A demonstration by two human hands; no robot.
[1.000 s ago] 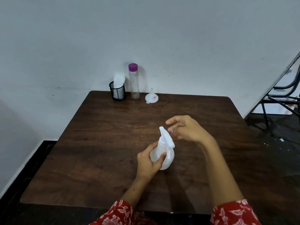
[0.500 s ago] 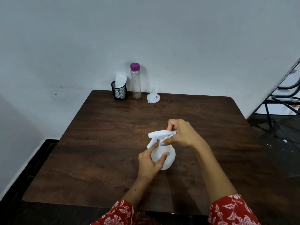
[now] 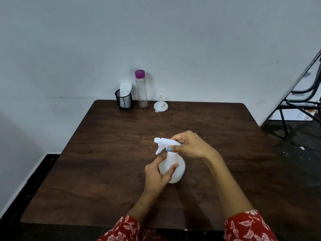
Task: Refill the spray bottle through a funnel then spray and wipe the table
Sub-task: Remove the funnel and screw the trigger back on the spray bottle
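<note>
Spray bottle point(image 3: 173, 168): upright near the middle of the table point(image 3: 104, 171), round body cupped by the left hand point(image 3: 157, 174), sprayer head point(image 3: 165, 143) pinched in the right hand point(image 3: 190, 145). Best unscrewed with the body held firm and level, turning at the collar, not the trigger. Farther back, by the wall: funnel point(image 3: 160, 105), clear purple-capped bottle point(image 3: 141, 89), mesh cup point(image 3: 124, 101) — all untouched.

The rounded white spray bottle point(image 3: 175, 168) looks like matt, slightly see-through plastic, smooth under the fingers point(image 3: 172, 168). Below them the dark brown table point(image 3: 107, 153) is grainy wood with a dull sheen. Red floral sleeves point(image 3: 246, 226) look like soft cloth.
</note>
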